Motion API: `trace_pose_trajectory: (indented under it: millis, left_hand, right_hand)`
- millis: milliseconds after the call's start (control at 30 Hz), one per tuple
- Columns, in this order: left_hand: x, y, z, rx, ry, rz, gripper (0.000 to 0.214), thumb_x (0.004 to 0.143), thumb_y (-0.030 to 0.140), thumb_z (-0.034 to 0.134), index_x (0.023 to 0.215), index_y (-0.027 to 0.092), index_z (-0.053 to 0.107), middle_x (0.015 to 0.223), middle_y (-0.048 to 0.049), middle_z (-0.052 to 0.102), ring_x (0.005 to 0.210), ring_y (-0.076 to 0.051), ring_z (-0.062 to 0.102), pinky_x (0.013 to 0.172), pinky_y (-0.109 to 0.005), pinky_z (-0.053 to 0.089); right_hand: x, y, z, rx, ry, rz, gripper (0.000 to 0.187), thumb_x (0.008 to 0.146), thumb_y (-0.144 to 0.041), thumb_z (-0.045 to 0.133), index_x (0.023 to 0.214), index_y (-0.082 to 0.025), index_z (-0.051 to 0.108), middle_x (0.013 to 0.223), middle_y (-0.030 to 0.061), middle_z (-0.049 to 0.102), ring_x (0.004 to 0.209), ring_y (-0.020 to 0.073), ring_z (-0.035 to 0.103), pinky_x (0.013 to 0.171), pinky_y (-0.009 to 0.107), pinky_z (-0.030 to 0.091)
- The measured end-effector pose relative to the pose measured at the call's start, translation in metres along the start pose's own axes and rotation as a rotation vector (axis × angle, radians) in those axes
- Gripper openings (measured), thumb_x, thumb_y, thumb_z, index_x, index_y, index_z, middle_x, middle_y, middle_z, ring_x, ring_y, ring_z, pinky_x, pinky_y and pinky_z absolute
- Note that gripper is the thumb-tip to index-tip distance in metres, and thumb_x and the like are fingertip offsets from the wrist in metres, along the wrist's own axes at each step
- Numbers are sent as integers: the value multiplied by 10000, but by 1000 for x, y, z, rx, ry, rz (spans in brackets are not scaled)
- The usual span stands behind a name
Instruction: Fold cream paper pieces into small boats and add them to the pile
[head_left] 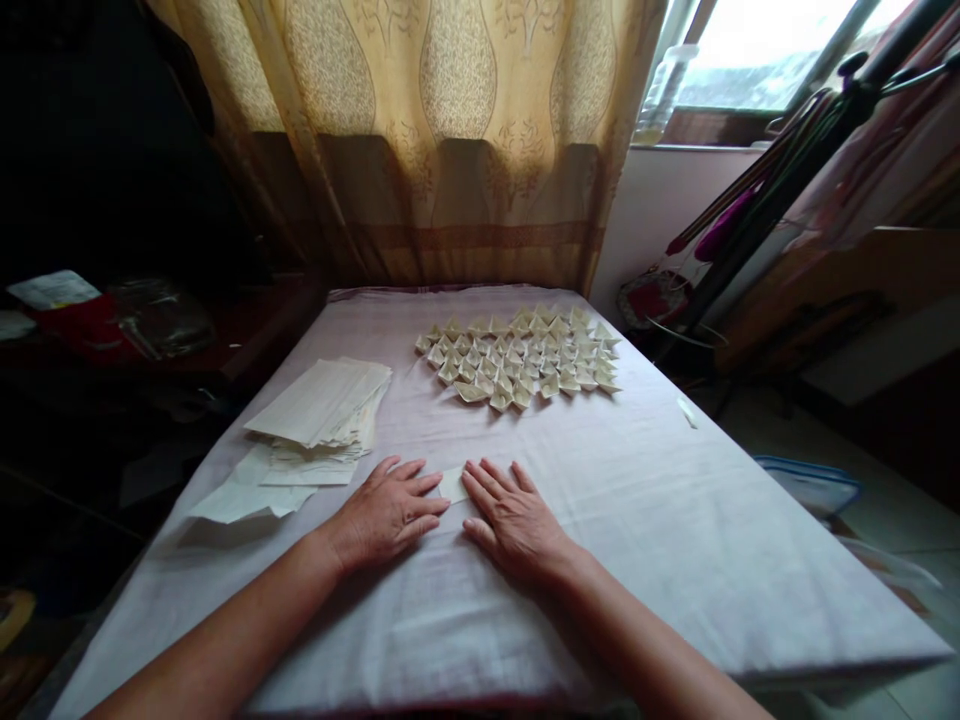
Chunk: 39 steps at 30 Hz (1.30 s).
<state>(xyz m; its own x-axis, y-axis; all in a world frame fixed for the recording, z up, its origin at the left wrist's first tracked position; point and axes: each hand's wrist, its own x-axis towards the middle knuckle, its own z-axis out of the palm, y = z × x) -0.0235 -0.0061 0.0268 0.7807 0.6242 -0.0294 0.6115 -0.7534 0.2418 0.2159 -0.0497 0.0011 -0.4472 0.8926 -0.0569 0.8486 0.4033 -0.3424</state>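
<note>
The broad table [675, 540], draped in a pale lavender-white fabric cloth [645, 620], is the biggest source of trouble: its covering has soft wrinkles, so a crease pressed over one could come out uneven.

Toward the far right stands a close-set group of small cream folded-paper shapes with pointed tips [517, 355]. They sit so tightly that a sleeve or a tug on the cloth could tip several together.

At the left, the loosely squared stack of thin cream paper sheets [322, 405] has ragged edges; a brush from the left forearm might make it slide. Beside its near end, a loose, rumpled whitish sheet [251, 490] lies close to the table's left side, where a knock or draught could send it over.

The left hand [388, 515] and right hand [516, 520] are both flat, fingers extended and slightly parted, neither gripping. Between them, against the cloth, is the small whitish flat paper piece [453, 486], under the fingertips at either side. Uneven pressure could skew or tear it; its folds are too small to judge.
</note>
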Motion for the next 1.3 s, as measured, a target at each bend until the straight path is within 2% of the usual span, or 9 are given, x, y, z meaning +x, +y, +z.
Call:
trace_pose_trajectory:
  millis: [200,533,800,933,1067,1300]
  left_hand:
    - [6,2,-4,-90,-57,-101,321,982,415,443,1217,413,660,1404,7,575,1362,-350,419,1110,-622,206]
    - [3,4,18,-242,62,-258,331,991,481,397,1143,453,690,1414,41,556,1399,-307,384,1126,-627,198]
    - [2,2,28,-239,139,-266,318,982,480,422,1124,437,703,1377,39,596,1371,-290,421,1133,-618,205]
    - [1,3,29,-235,165,-255,329,983,476,420,1139,414,702,1360,28,612,1367,-286,425,1138,-603,215]
    - [2,5,26,-247,151,-273,315,980,457,434,1137,414,703,1368,27,605,1372,-295,420,1134,-619,211]
    - [1,6,27,-245,169,-271,291,974,428,460,1134,416,703,1358,33,613,1366,-287,428,1141,-610,210]
  right_hand:
    - [2,-12,2,-6,55,152,649,972,-529,406,1515,-181,335,1584,92,264,1481,270,197,1197,524,108]
    - [1,-11,4,10,96,139,651,963,-524,428,1507,-176,353,1574,98,285,1474,283,218,1191,532,135]
    - [-3,-10,7,-24,197,201,632,938,-492,509,1472,-166,426,1573,147,284,1464,308,242,1182,513,180]
    - [-6,-8,6,-49,245,172,546,929,-463,547,1418,-224,504,1575,162,283,1448,311,284,1162,508,226]
    - [-7,-7,5,-65,284,174,392,944,-447,534,1265,-246,637,1542,153,365,1421,325,335,1145,520,241]
    - [-7,-5,6,-61,324,181,307,946,-364,542,1202,-249,666,1460,128,492,1366,318,416,1103,489,325]
